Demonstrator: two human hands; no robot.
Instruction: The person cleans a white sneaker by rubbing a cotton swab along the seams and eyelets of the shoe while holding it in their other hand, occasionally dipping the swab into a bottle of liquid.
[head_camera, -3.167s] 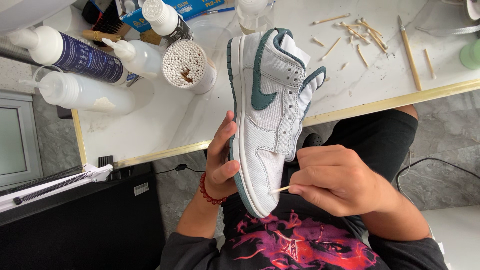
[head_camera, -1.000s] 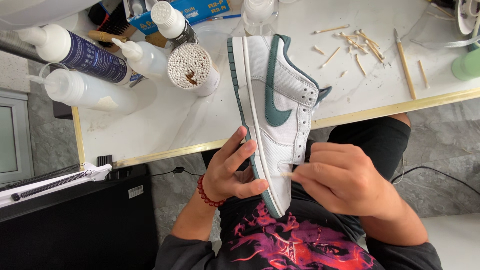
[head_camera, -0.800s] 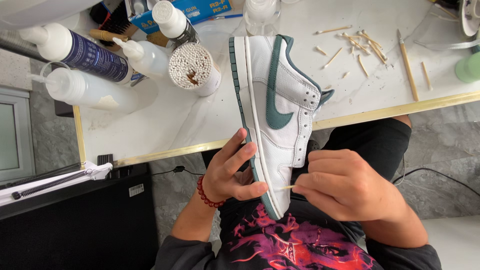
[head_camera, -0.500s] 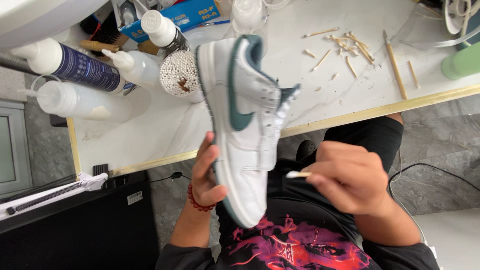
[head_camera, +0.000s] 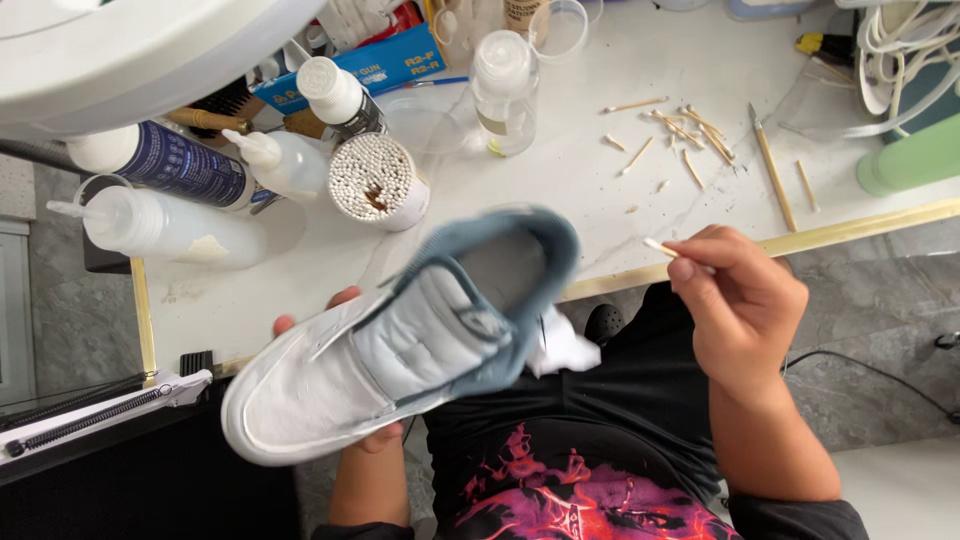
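White sneaker (head_camera: 390, 360) atop left hand (head_camera: 370, 440); right hand (head_camera: 745, 300) apart

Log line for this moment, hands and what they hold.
left hand: under white sneaker, toe left | right hand: pinching cotton swab, clear of sneaker | swab cup on table

A white marble-look worktop (head_camera: 600, 190) with a thin gold edge strip (head_camera: 860, 232) fills the upper part of the view, lit evenly and brightly from above. The curved white rim of a lamp shade (head_camera: 150, 60) cuts across the top left corner. Below the worktop lies a grey stone-patterned floor (head_camera: 880, 370) with a black cable (head_camera: 880, 378) trailing over it, and at lower left stands a dark cabinet (head_camera: 130, 480).
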